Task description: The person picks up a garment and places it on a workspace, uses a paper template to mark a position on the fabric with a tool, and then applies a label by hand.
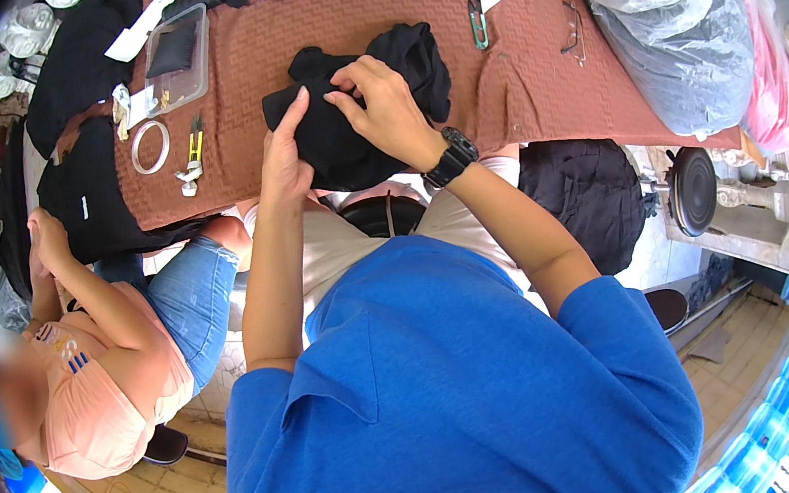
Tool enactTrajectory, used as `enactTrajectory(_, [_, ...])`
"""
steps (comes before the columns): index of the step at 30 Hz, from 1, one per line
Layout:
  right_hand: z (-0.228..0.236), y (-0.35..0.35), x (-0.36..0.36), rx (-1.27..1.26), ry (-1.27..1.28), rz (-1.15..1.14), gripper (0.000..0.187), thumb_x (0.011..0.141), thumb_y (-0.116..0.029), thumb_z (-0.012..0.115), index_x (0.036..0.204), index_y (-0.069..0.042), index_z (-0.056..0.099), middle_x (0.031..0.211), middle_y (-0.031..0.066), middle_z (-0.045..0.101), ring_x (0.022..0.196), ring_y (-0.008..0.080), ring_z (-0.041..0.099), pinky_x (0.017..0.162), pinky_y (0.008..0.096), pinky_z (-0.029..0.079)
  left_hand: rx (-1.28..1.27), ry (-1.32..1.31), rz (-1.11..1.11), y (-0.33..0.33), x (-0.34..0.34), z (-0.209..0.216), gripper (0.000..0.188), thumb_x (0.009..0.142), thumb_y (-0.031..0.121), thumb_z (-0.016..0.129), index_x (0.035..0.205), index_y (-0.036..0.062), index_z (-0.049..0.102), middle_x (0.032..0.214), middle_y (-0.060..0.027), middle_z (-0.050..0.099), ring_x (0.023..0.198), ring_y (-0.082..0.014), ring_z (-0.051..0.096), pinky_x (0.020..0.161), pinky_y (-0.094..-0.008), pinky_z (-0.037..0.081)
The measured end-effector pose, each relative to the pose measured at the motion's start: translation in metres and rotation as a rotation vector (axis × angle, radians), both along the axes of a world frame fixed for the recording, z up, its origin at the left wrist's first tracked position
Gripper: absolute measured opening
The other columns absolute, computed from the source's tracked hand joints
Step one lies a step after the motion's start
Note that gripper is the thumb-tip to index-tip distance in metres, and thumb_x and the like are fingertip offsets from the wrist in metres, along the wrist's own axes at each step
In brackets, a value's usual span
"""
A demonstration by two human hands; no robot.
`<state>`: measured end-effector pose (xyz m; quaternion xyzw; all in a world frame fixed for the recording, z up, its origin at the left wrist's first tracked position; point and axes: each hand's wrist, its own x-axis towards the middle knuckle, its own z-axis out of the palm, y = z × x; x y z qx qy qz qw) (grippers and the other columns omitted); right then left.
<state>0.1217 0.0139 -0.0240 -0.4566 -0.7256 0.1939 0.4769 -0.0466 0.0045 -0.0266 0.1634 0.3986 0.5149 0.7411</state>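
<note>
A bunched black cloth, seemingly a garment [413, 57], lies at the table's near edge in front of me. My left hand [286, 156] grips its left edge, thumb on top and fingers beneath. Over the middle of the cloth, my right hand [386, 111] has thumb and index finger bent together in a pinch. Whether a small thing sits between those fingertips is too fine to make out. A black watch [452, 156] is on my right wrist.
On the brown table cover [303, 22] are a clear plastic box [199, 62], a white ring [150, 147], yellow-handled snips [196, 145], a teal pin-like clip [478, 25] and eyeglasses [573, 32]. Large plastic bags [676, 25] stand right. A co-worker [119, 366] sits left, near black cloth.
</note>
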Motion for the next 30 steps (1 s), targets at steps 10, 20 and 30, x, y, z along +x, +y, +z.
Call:
enactTrajectory(10, [0.025,0.006,0.002,0.151,-0.003,0.020,0.013,0.086,-0.003,0.073,0.098,-0.002,0.069,0.088,0.0098,0.060,0.080,0.0273,0.062,0.069,0.0369,0.051,0.184,0.208,0.092,-0.005,0.012,0.012,0.028,0.089,0.013,0.077,0.114,0.0031,0.069,0.110,-0.0076,0.071,0.101,-0.0160,0.068,0.090,-0.0296,0.054])
enactTrajectory(20, [0.059,0.013,0.010,-0.113,0.445,0.109,0.011,0.097,-0.009,0.065,0.096,0.002,0.061,0.083,0.0101,0.072,0.074,0.0152,0.069,0.069,0.0291,0.055,0.100,0.098,0.004,-0.009,0.008,0.010,0.030,0.091,0.009,0.067,0.120,0.0007,0.062,0.115,-0.0112,0.069,0.107,-0.0210,0.068,0.097,-0.0344,0.054])
enactTrajectory(30, [0.111,-0.063,-0.016,-0.036,0.318,0.706,0.008,0.093,-0.005,0.067,0.098,-0.002,0.063,0.089,0.0100,0.066,0.082,0.0267,0.067,0.071,0.0334,0.052,0.062,-0.590,-0.206,-0.017,0.003,0.008,0.052,0.100,0.050,0.053,0.106,0.0012,0.068,0.091,-0.0115,0.069,0.092,-0.0240,0.070,0.087,-0.0386,0.057])
